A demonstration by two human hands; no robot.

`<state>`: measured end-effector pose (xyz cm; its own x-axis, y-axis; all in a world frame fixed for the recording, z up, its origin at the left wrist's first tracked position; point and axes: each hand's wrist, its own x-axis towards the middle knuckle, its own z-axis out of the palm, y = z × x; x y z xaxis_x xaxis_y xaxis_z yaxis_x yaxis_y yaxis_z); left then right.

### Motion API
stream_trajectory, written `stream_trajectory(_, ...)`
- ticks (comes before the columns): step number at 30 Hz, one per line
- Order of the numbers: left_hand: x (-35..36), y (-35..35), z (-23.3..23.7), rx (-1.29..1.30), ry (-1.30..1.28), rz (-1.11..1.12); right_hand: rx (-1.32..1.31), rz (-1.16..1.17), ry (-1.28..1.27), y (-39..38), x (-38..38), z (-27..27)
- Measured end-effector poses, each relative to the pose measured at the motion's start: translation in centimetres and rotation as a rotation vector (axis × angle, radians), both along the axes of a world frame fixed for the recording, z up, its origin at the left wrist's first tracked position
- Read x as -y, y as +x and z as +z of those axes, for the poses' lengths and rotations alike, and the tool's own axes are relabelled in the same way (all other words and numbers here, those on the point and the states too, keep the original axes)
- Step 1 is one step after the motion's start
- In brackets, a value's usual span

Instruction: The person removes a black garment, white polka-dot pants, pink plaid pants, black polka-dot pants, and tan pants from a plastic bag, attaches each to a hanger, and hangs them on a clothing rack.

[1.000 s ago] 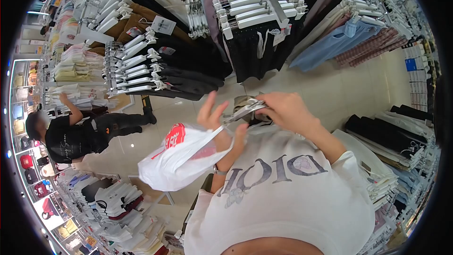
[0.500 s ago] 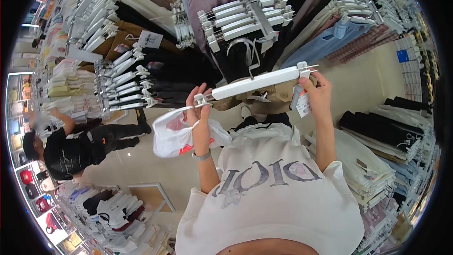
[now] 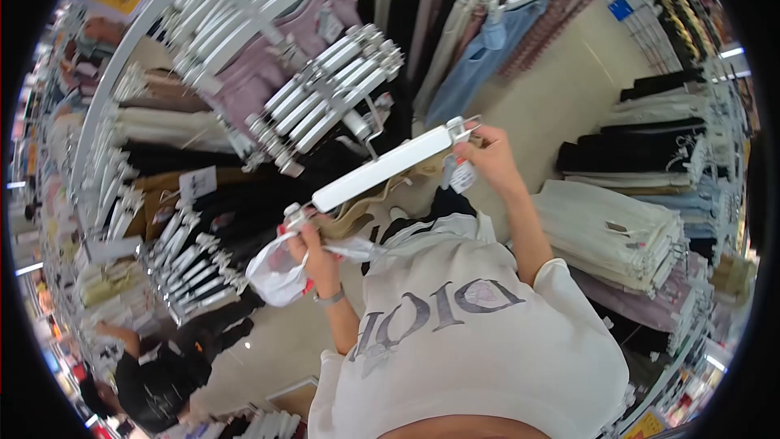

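Note:
A white clip hanger (image 3: 386, 169) is held across in front of me, tilted with its right end higher. My left hand (image 3: 318, 264) closes around its lower left clip end, and a white plastic bag with red print (image 3: 275, 272) dangles from that hand. At the other end, the fingers of my right hand (image 3: 491, 158) pinch the clip. Tan trousers (image 3: 355, 217) hang under the bar, partly hidden by it. A white price tag (image 3: 463, 177) hangs just below my right fingers. The hanger's metal hook reaches up near the end of a rack arm (image 3: 355, 124).
White hangers with dark trousers (image 3: 333, 85) fill the rack arm ahead. Light blue jeans (image 3: 496, 45) hang beyond, and folded white trousers (image 3: 605, 232) are stacked at right. A person in black (image 3: 162, 382) is at lower left, near a row of hangers (image 3: 191, 264).
My view has swung, shifting the rack ahead leftward and the person lower. The hanger tilts more steeply, its left end lower, with both hands still on it.

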<state>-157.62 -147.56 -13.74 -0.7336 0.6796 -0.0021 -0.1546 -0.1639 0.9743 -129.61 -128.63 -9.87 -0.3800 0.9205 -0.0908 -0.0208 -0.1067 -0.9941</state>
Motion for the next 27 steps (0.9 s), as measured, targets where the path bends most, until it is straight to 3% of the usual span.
stream_trajectory(4, -0.9, 0.1, 1.6, -0.013, 0.046, -0.124, -0.127, 0.012, -0.107, 0.4, -0.2, 0.6)
stream_trajectory(7, -1.4, 0.9, 3.1, -0.022, -0.056, -0.117, 0.162, 0.100, -0.122, 0.3, -0.7, 1.0)
stream_trajectory(8, -1.3, 1.2, 3.2, 0.005, -0.053, -0.110, 0.116, 0.083, -0.127, 0.4, -0.8, 0.0)
stream_trajectory(12, 0.0, 3.3, 3.7, 0.043, 0.000, 0.049, -0.038, 0.025, -0.152, 1.0, -2.0, -4.3)
stream_trajectory(13, 1.0, 4.2, 3.6, 0.064, 0.013, 0.078, -0.007, 0.084, -0.192, 1.3, -2.9, -4.5)
stream_trajectory(14, 1.8, 5.1, 3.8, 0.037, -0.023, 0.142, -0.036, 0.110, -0.049, 1.6, -4.1, -6.8)
stream_trajectory(15, 2.3, 6.4, 4.0, 0.020, -0.065, 0.189, -0.020, 0.280, -0.045, 1.8, -5.7, -7.7)
stream_trajectory(19, 2.9, 11.9, 5.3, 0.002, -0.145, 0.392, -0.132, 0.388, -0.376, 0.9, -7.1, -8.0)
stream_trajectory(21, 3.1, 13.5, 4.9, -0.044, -0.140, 0.348, -0.207, 0.202, -0.224, 0.9, -9.2, -11.6)
stream_trajectory(27, 4.9, 13.2, 6.4, -0.217, 0.078, 0.251, -0.194, 0.423, -0.078, -4.3, -5.8, -6.7)
